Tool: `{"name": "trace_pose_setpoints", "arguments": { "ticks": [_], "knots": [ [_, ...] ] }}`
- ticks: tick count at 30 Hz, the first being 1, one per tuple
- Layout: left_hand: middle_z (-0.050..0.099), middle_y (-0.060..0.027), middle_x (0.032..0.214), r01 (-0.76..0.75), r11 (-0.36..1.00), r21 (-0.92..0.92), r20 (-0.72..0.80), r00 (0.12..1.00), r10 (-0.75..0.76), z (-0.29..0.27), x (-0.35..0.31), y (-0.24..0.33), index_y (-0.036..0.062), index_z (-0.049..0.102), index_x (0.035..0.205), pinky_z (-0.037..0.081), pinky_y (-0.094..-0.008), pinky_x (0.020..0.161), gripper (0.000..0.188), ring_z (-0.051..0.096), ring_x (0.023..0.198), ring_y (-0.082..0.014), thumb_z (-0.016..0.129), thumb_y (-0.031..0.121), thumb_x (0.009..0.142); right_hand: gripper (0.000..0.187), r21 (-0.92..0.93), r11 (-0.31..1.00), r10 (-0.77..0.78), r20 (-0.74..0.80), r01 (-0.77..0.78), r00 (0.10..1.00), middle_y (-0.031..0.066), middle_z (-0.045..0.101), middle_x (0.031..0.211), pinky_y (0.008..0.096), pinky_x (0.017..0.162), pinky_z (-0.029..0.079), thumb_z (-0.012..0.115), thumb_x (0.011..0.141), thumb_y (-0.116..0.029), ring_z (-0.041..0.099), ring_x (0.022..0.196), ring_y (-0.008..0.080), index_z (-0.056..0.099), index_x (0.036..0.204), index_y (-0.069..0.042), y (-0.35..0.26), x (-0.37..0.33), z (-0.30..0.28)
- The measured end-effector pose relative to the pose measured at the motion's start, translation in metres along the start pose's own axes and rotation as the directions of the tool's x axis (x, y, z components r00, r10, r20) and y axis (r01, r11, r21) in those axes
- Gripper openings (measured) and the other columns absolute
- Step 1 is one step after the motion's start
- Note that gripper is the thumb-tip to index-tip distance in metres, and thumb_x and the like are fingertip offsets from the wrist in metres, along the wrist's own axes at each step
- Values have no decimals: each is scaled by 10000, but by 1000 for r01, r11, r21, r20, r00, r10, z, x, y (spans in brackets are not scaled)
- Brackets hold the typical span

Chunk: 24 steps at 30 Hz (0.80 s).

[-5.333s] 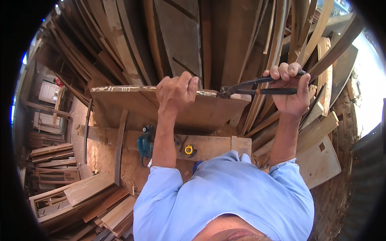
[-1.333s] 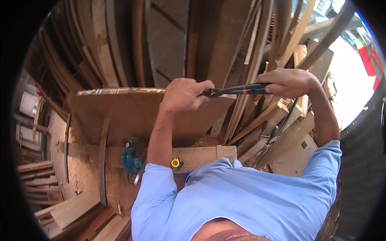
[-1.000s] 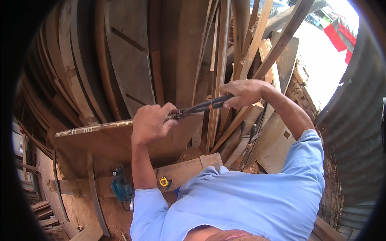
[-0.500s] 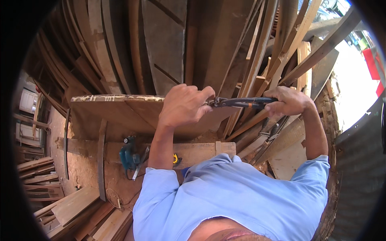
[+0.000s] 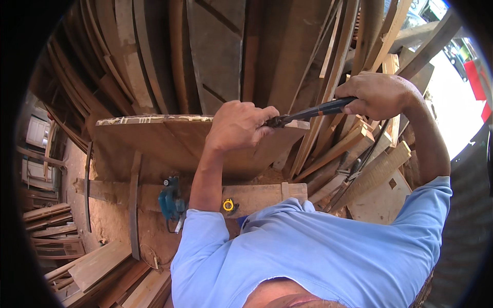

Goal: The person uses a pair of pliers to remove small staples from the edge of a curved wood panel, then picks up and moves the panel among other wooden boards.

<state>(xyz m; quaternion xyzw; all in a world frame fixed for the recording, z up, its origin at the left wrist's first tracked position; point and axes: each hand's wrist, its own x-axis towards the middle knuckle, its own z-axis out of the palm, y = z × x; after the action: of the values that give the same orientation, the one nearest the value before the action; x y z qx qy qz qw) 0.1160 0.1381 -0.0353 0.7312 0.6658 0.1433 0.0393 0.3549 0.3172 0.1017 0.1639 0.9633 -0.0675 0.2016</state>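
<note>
My right hand (image 5: 377, 95) is raised at the upper right, closed around the dark handles of a pair of pliers (image 5: 321, 109). The pliers slant down to the left, and their jaws end at the fingertips of my left hand (image 5: 237, 126). Thumb and forefinger of that hand are pinched at the jaws; a small dark piece shows between them, too small to name. Below both hands a brown wooden panel (image 5: 149, 141) stands on edge, its top edge streaked with whitish material. My left hand is over that top edge; whether it also rests on it, I cannot tell.
A teal power tool (image 5: 170, 201) and a yellow tape measure (image 5: 229, 205) lie near a low plank (image 5: 264, 195). Tall boards (image 5: 215, 56) lean behind the panel. Loose timber (image 5: 354, 143) crowds the right, and stacked planks (image 5: 100, 262) lie at lower left.
My right hand has risen and moved slightly right, tilting the pliers from nearly level to a slant. My left hand stays at the jaws. The view has shifted a little.
</note>
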Motion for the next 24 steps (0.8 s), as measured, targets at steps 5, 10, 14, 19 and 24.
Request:
{"name": "trace_pose_setpoints", "arguments": {
  "ticks": [5, 10, 14, 19, 24],
  "knots": [
    [660, -71, 755, -17, 1000, 5, -34, 999, 17, 2, 2, 0, 226, 699, 1086, 490, -443, 743, 291, 660, 805, -294, 780, 326, 824, 361, 127, 992, 30, -17, -28, 999, 185, 668, 1089, 497, 950, 476, 634, 959, -354, 623, 1101, 382, 659, 1120, -31, 13, 1, 24],
    [658, -72, 751, -3, 1000, 28, -5, 1000, 3, 4, 0, -5, 204, 697, 1062, 491, -442, 736, 297, 658, 796, -300, 785, 349, 818, 381, 340, 940, 10, -79, 18, 997, 200, 646, 846, 460, 784, 490, 638, 975, -364, 649, 860, 375, 655, 1061, 7, 23, -4, 70],
    [653, -81, 731, -22, 1000, 19, -17, 1000, 23, 3, -1, -3, 193, 696, 1048, 491, -444, 689, 306, 656, 756, -314, 794, 355, 808, 439, 493, 869, 3, -93, 44, 996, 177, 551, 715, 456, 682, 451, 641, 943, -425, 590, 723, 373, 582, 899, 8, 23, -10, 86],
    [649, -84, 708, -50, 998, -36, -34, 998, 48, 7, 4, -4, 186, 698, 1046, 496, -447, 669, 313, 661, 734, -319, 799, 352, 801, 344, 592, 806, 125, -153, -10, 980, 183, 546, 691, 455, 674, 444, 670, 939, -302, 577, 691, 361, 584, 893, 27, 11, -24, 121],
    [670, -83, 750, -11, 1000, 0, -32, 999, 11, 7, 7, 7, 198, 691, 1082, 509, -442, 692, 339, 665, 747, -316, 803, 355, 804, 445, 590, 805, 160, -110, -65, 981, 135, 598, 696, 422, 671, 482, 631, 945, -433, 635, 706, 290, 581, 855, -1, 11, -32, 118]
  ]
}}
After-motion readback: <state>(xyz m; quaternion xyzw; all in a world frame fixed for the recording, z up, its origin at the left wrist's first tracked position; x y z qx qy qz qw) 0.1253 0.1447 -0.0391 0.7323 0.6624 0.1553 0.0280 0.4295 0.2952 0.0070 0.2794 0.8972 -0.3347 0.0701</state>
